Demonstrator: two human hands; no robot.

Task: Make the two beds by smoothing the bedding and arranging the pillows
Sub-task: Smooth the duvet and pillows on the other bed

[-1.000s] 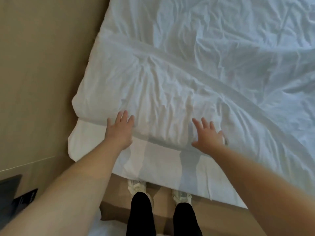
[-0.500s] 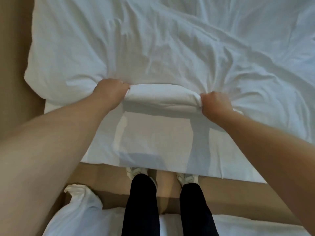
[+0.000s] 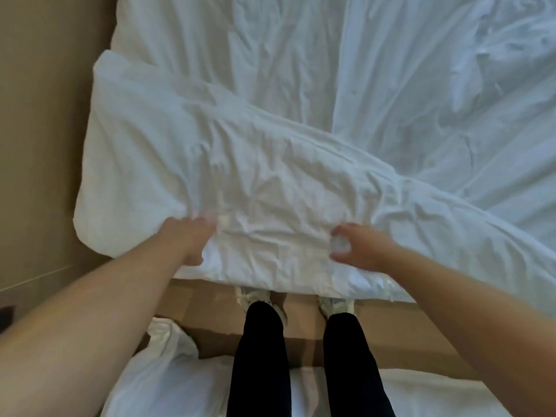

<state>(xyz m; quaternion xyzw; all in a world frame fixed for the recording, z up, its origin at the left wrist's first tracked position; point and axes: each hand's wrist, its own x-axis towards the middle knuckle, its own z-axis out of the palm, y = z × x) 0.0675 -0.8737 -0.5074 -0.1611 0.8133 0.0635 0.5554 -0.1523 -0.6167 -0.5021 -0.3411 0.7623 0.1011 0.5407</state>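
The left hand [image 3: 188, 240] and right hand [image 3: 362, 249] gripped the duvet [image 3: 270, 176], its hem running nine-to-three, bulk lying toward twelve o'clock.

Beige wall [image 3: 45, 115] at left; tan floor [image 3: 207, 307] below; soft, even light.

Both arms are bare and stretched forward and down. The left hand [image 3: 192, 239] has its fingers curled into the near edge of the duvet [image 3: 270, 206], thumb tucked under. The right hand [image 3: 362, 248] pinches a bunch of it between thumb and curled fingers, and looks kinda blurry. The legs [image 3: 260, 356] are straight, in black trousers.
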